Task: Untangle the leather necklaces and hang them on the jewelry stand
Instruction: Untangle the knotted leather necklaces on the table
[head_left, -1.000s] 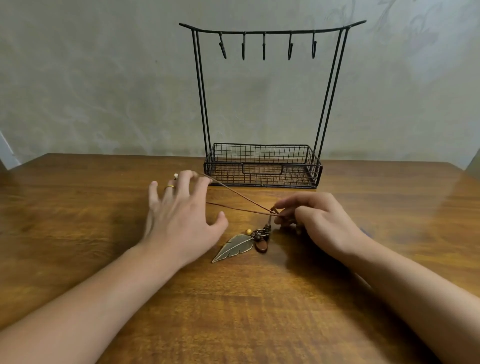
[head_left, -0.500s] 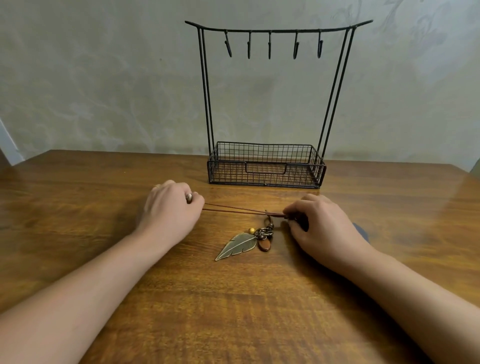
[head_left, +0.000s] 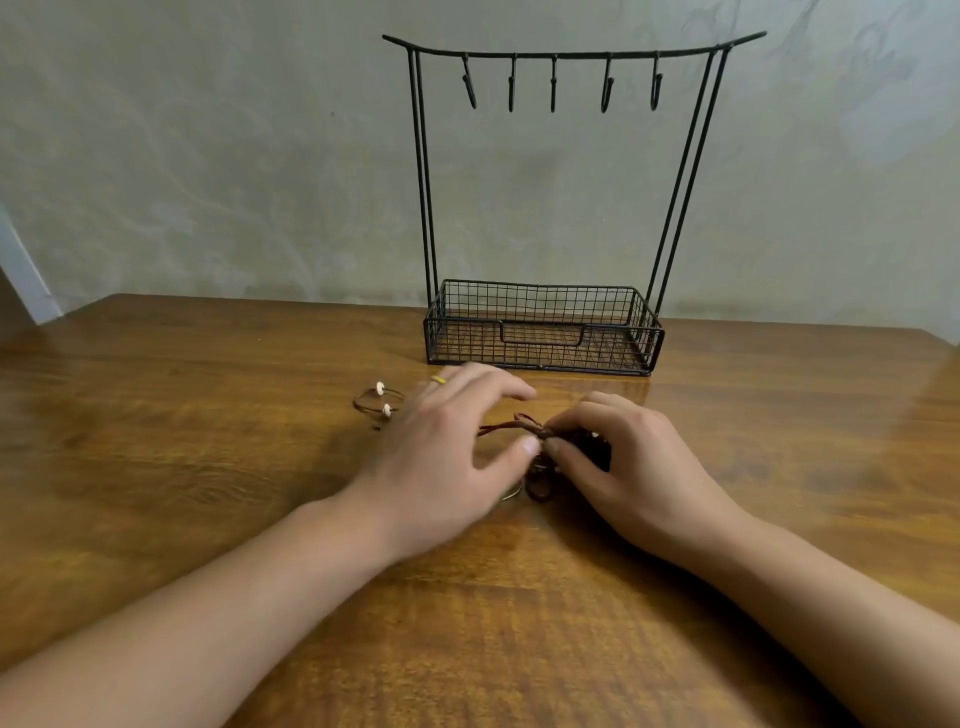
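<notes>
Brown leather necklace cords (head_left: 506, 427) lie bunched on the wooden table between my hands. My right hand (head_left: 628, 467) pinches the twisted cords at their knot. My left hand (head_left: 447, 457) lies over the cords with its fingers spread and its thumb tip touching the knot beside my right thumb. A looped cord end with two white beads (head_left: 382, 401) sticks out to the left of my left hand. The pendants are mostly hidden under my hands; a dark ring (head_left: 539, 486) shows below the knot. The black wire jewelry stand (head_left: 543, 332) stands behind, its hooks (head_left: 554, 83) bare.
The wooden table (head_left: 208, 467) runs back to a pale wall. The stand's wire basket base sits just beyond my fingertips.
My left hand let go of the stretched cords and slid right to meet my right hand at the knot. The cords went slack and bunched; the beaded end now lies loose at the left.
</notes>
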